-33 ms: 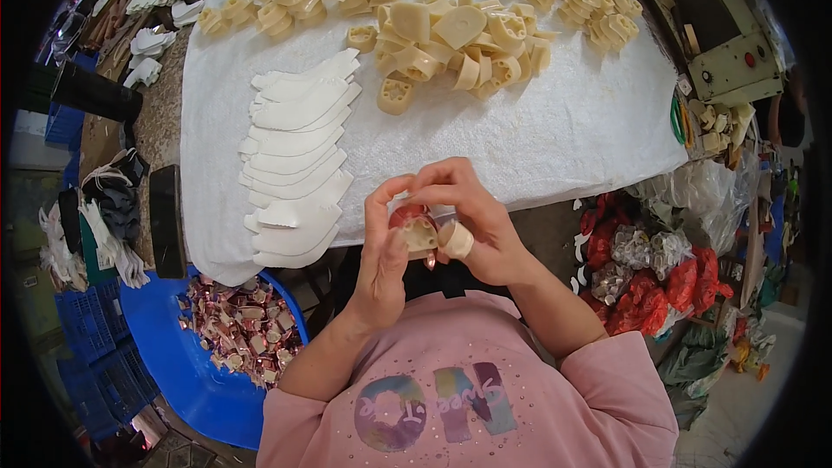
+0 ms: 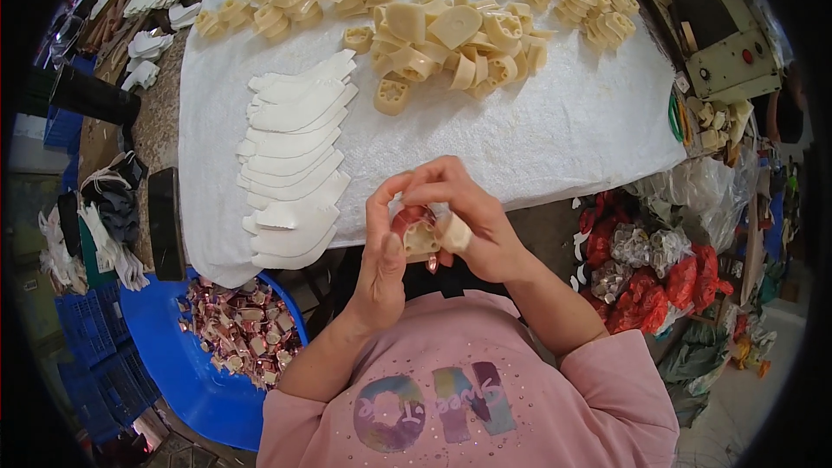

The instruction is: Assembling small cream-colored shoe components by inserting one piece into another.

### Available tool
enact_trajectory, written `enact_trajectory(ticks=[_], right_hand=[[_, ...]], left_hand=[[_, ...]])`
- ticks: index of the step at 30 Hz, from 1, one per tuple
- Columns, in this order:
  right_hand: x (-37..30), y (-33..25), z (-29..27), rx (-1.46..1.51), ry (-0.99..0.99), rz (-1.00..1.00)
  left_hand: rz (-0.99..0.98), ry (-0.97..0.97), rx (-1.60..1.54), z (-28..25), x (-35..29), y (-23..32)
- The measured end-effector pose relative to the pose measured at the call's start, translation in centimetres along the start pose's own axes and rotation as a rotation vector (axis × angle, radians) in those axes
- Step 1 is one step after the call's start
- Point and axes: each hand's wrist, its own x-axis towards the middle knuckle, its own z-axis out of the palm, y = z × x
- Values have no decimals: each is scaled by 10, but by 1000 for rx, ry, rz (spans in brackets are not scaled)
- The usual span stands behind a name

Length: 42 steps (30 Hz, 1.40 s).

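Observation:
In front of my chest, my left hand (image 2: 385, 251) and my right hand (image 2: 472, 225) both hold a cream moulded shoe heel (image 2: 421, 241) with holes in its upturned face. A shiny red-pink covering (image 2: 409, 218) lies along its far side, between my fingers. My left thumb and fingers close round the left side of the heel. My right fingers arch over the top, touching the left fingertips. By my right thumb is a pale cap-like piece (image 2: 454, 234); whether it is worn on a finger or held, I cannot tell.
Cream heels (image 2: 455, 28) are heaped on the white-covered table (image 2: 572, 134). White curved pieces (image 2: 299, 156) overlap in a column at left. A blue basin (image 2: 165, 364) below holds many pink metallic pieces (image 2: 243, 325). A dark phone-like slab (image 2: 165, 224) lies at the table's left edge; red bags (image 2: 646, 299) sit at right.
The heel has turned slightly in my hands, and the pale piece by my right thumb has tilted. Both hands stay in nearly the same place.

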Motion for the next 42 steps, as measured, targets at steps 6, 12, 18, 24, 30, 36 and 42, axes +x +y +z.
enact_trajectory(ticks=[6,12,18,24,30,36,42], right_hand=[[18,10,-5,191,-182,125],[2,24,11,130,-144,-4],[-4,34,21,140,-49,-104],[-2,33,21,10,-15,-221],[0,29,18,30,-13,-99],[0,21,13,22,-34,13],[0,22,2,-95,38,-24]], left_hand=[[143,54,236,8,6,0],[196,133,341,5,1,-2],[158,282,237,-1,10,-10],[185,232,229,11,9,-3],[-5,86,-158,-2,11,2],[-117,87,-399,-10,12,-2],[26,-80,-295,-22,15,-4]])
